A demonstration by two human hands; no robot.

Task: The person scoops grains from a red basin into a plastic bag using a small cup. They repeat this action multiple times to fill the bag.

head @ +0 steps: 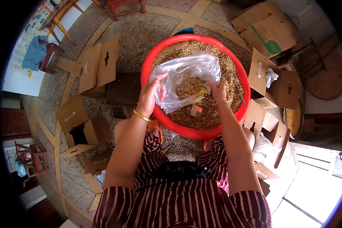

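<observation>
My left hand [149, 95] is at the left side of a clear plastic bag [202, 62], its fingers at the bag's spread mouth and partly seen through the film. With my right hand [219, 92] I grip the bag's near right edge. Yellow printing [203, 91] shows on the film beside that hand. Beneath the bag, a large red plastic basin [147, 61] is filled with small tan-brown dried pieces [176, 119], too fine to identify. On them lies a small clear packet [194, 110] with an orange-red patch. A thin metal utensil [240, 92] rests inside the right rim.
Opened cardboard boxes stand left [98, 65] and right [285, 85] of the basin, some holding plastic bags [264, 144]. A dark wooden box [124, 89] touches the basin's left side. Stacked cartons [269, 34] are at upper right; a red stool [125, 8] stands at the far side.
</observation>
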